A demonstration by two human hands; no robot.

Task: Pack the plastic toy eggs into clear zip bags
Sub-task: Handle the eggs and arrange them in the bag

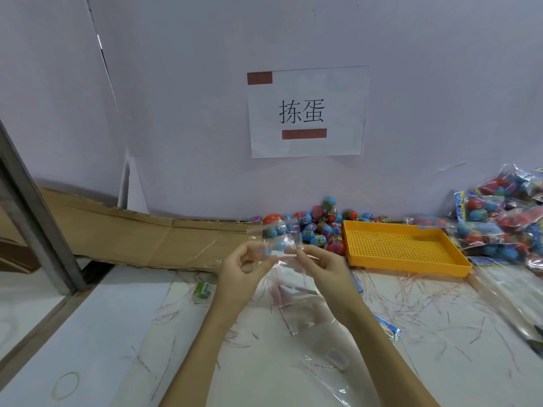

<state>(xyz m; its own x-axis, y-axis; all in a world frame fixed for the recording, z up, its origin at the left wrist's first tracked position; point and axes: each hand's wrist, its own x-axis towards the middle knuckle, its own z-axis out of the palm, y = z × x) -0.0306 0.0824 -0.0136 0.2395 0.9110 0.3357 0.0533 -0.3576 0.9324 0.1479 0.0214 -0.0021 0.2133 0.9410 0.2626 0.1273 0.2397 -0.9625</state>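
Two hands: the left hand (pixel 246 261) and the right hand (pixel 318 261) are raised together above the table (pixel 123 312), each with fingers curled in a pinch on one side of a clear zip bag (pixel 282 237).
Grip: both are closed on thin film, thumb against fingertips; I judge this splits the two layers so the mouth can open.
Bag: it is held upright between the hands, its top edge in front of the egg pile, and looks unfilled; blur hides whether the zip is parted.
Eggs: the loose toy eggs (pixel 320 227) lie heaped against the wall behind the bag, within easy reach.
Tray: a yellow perforated tray (pixel 402 248) sits just right of the heap, nothing visible in it.
Packed stock: filled bags (pixel 505 218) are piled at the far right, kept apart from the loose eggs.
Table litter: spare clear film (pixel 311 342) and thin red strips (pixel 411 295) lie under the forearms.
Sign: a paper sheet (pixel 307 111) is taped to the wall.
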